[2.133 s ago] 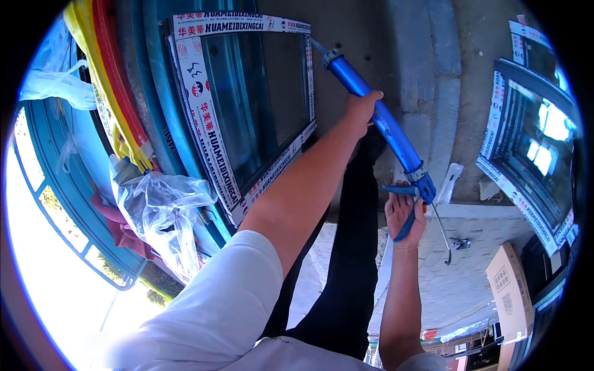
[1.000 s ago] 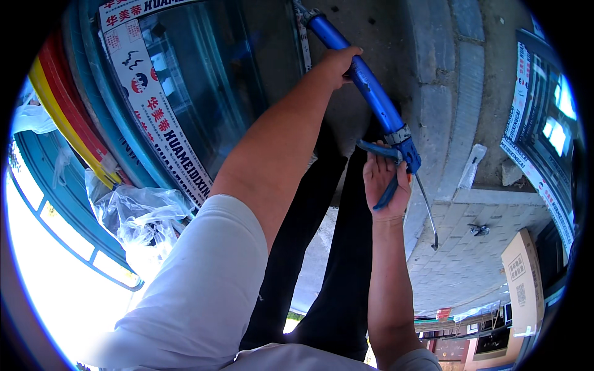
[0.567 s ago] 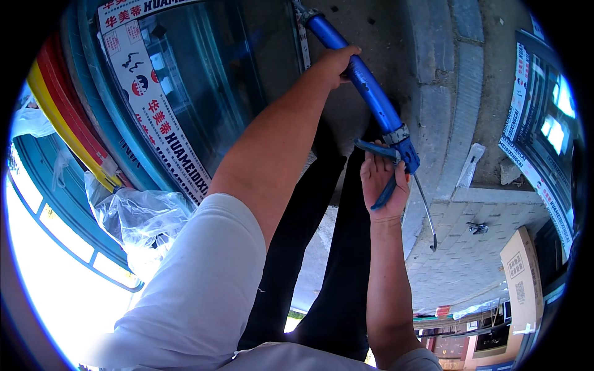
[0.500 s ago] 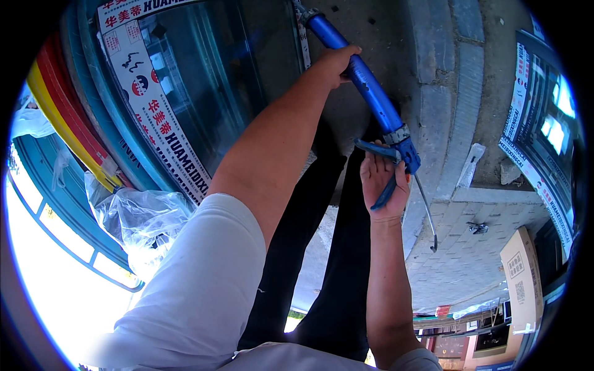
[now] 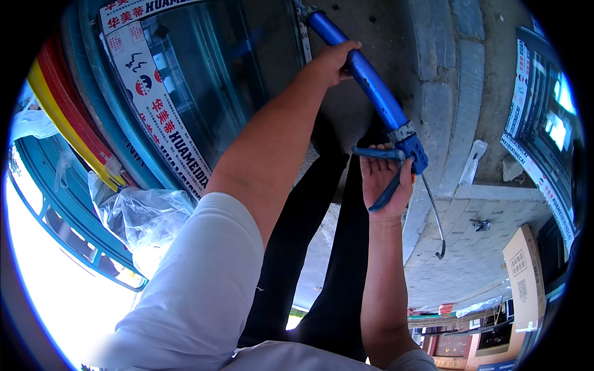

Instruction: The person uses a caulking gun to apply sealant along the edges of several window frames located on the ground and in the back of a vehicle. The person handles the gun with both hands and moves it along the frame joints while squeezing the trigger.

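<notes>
A blue caulking gun [image 5: 371, 86] slants from the top centre down to the right, its long barrel scuffed in places. My left hand [image 5: 336, 62] wraps round the upper part of the barrel. Palm up, my right hand [image 5: 385, 179] is closed about the gun's handle and trigger [image 5: 388, 193], with the fingers partly hidden behind the levers. From the gun's rear end, a thin metal rod [image 5: 438, 216] with a hooked tip sticks out. The front end of the gun lies close to the edge of a glass pane in a frame [image 5: 210, 80], where its tip is cut off by the picture.
Clear plastic wrapping [image 5: 145, 216] hangs beside teal frames and red and yellow curved edges at the left. At the right stand another taped window frame [image 5: 532, 142] and a cardboard box [image 5: 523, 272]. A small dark object [image 5: 479, 225] lies on the paving.
The rear of the caulking gun has shifted slightly down and right, with my right hand on it. The rod's hooked tip shows a little lower. My left hand keeps its hold.
</notes>
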`<action>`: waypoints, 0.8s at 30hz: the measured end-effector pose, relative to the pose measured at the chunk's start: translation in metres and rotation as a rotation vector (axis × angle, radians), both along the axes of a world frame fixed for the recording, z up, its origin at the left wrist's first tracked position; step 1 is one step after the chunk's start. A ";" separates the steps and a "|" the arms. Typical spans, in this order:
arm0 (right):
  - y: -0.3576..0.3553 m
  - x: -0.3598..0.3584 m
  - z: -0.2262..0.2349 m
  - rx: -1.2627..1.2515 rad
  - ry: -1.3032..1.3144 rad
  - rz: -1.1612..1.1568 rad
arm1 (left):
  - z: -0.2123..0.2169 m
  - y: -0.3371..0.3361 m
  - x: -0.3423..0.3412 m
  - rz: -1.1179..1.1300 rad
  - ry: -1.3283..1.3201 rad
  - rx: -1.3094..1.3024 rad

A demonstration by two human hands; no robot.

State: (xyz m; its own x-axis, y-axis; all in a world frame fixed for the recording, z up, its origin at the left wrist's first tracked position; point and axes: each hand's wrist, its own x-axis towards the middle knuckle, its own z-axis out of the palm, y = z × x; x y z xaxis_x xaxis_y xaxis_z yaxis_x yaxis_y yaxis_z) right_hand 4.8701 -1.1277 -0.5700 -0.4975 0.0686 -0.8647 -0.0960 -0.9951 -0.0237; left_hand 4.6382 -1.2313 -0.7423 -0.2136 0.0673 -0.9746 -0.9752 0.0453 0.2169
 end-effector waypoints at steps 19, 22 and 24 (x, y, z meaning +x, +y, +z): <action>0.005 0.002 0.006 0.002 -0.087 0.051 | 0.010 0.001 -0.002 0.010 0.002 0.020; 0.008 0.002 0.010 -0.011 -0.106 0.054 | 0.016 0.002 -0.001 0.003 0.007 0.007; 0.009 0.001 0.013 -0.018 -0.103 0.064 | 0.020 0.003 -0.001 0.019 0.023 -0.005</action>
State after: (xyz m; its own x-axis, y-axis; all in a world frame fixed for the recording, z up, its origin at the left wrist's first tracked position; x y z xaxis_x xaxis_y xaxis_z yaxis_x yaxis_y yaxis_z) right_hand 4.8708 -1.1182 -0.5569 -0.4092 0.0237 -0.9121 -0.0302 -0.9995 -0.0124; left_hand 4.6371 -1.2284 -0.7219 -0.2367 0.0585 -0.9698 -0.9707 0.0282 0.2386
